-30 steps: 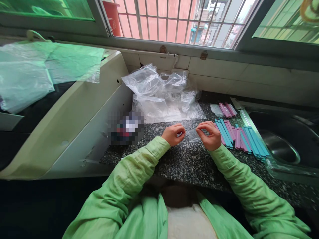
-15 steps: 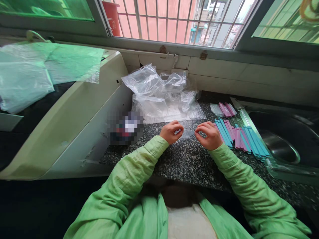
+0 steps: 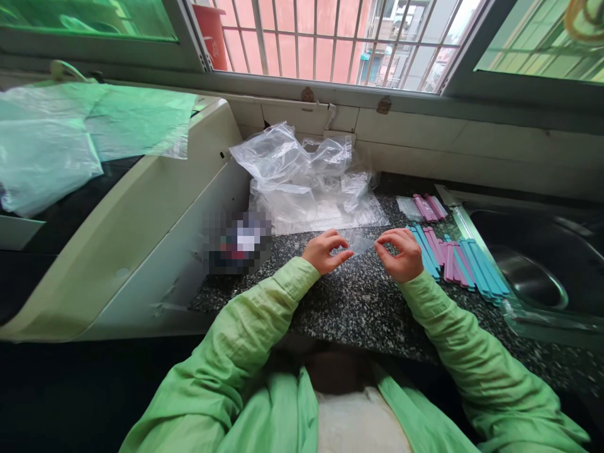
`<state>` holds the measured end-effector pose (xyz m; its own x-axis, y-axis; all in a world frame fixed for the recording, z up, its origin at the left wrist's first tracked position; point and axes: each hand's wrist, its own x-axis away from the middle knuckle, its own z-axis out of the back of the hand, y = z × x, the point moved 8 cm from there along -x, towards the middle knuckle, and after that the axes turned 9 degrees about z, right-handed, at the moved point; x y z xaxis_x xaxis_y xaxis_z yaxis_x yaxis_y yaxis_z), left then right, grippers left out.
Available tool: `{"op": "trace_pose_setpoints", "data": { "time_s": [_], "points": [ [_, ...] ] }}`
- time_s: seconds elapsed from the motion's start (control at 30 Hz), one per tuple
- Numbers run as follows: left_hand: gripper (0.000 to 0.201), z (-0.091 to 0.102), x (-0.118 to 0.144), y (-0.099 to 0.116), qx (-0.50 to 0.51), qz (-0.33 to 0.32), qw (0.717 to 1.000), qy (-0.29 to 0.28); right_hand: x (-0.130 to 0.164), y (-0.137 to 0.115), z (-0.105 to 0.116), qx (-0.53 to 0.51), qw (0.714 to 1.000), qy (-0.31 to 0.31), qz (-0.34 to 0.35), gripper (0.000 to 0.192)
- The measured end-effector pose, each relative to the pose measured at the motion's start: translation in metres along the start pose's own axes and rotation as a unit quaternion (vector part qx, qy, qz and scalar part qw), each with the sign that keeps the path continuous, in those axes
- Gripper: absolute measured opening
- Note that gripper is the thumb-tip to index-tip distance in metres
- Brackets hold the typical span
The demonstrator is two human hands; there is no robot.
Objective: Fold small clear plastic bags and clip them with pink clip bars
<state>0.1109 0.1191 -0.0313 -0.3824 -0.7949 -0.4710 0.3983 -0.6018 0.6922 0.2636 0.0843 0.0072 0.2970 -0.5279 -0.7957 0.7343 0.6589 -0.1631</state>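
A small clear plastic bag (image 3: 361, 245) is stretched out in front of me, above the speckled counter. Pinched between thumb and forefinger, its right corner is in my right hand (image 3: 401, 255). My left hand (image 3: 325, 250) is at the bag's left end, thumb and forefinger parted with a gap between them. Just right of my right hand lie several blue sealing clips (image 3: 484, 267) and pink sealing clips (image 3: 433, 244), long flat strips in loose rows. Behind them a few pink clips (image 3: 425, 207) rest beside a small clear packet (image 3: 409, 208).
Crumpled clear plastic bags (image 3: 302, 170) are heaped at the back of the dark counter (image 3: 344, 308). A blurred-out object (image 3: 238, 244) stands to the left, by a cream-coloured appliance (image 3: 174, 176). A sink (image 3: 528, 277) is set into the right side.
My left thumb and forefinger have parted from their near-closed ring. The small bag now slants up toward my right hand, which has shifted slightly to the right.
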Motion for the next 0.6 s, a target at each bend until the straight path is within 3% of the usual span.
{"op": "trace_pose_setpoints", "data": {
  "time_s": [0.6],
  "points": [
    [0.019, 0.001, -0.002, -0.007, -0.025, 0.016, 0.999, 0.013, 0.002, 0.009, 0.001, -0.017, 0.999, -0.009, -0.041, 0.01]
  ]
}}
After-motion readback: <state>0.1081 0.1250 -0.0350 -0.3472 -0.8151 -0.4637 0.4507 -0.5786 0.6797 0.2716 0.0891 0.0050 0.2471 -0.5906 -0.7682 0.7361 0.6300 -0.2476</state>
